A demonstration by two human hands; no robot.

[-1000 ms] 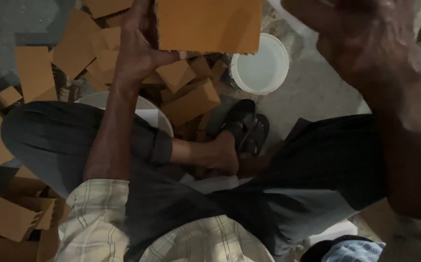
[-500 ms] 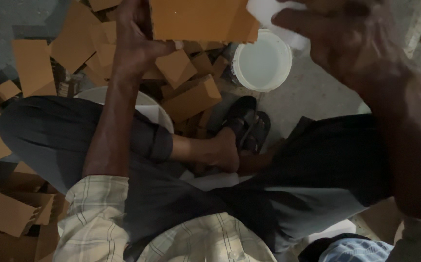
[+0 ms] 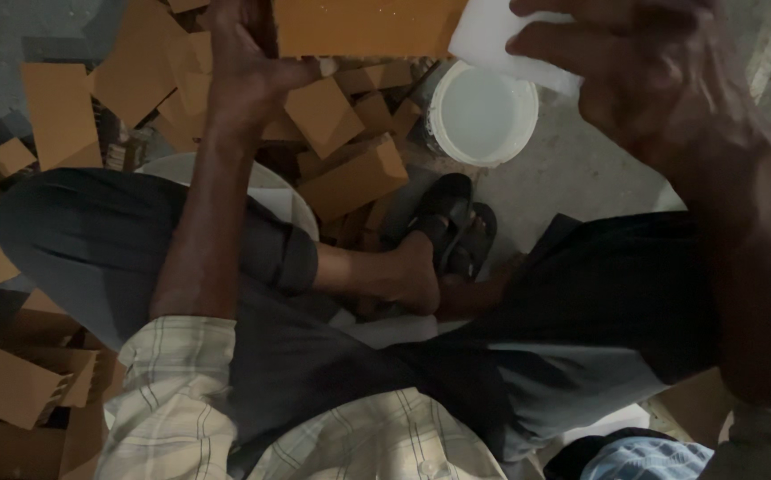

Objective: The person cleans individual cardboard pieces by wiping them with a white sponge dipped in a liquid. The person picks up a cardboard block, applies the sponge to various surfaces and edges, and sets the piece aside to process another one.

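While the left hand (image 3: pixel 247 62) grips the brown board (image 3: pixel 363 25) by its left edge, thumb hooked under the lower rim, the right hand (image 3: pixel 661 80) presses a white block (image 3: pixel 492 40) against the board's right end, fingers closed over the block's top. Both sit at twelve o'clock, high in view, above the crossed legs.

My judgement: the board is held by one edge only, so a hard push from the block could twist it out of the left hand's grip. It would then fall toward the white bucket (image 3: pixel 483 116) at one o'clock, which appears to hold liquid, and might tip it or get soaked. The block itself looks pinched only by the fingertips and could slip the same way.

Below is a bare grey concrete floor (image 3: pixel 572 178), with no counter. Brown cardboard boxes (image 3: pixel 350 178) lie scattered from nine to twelve o'clock, more stacked at seven. Dark sandals (image 3: pixel 452 222) rest near the centre. Light is dim, and the far corners are too dark to make out.
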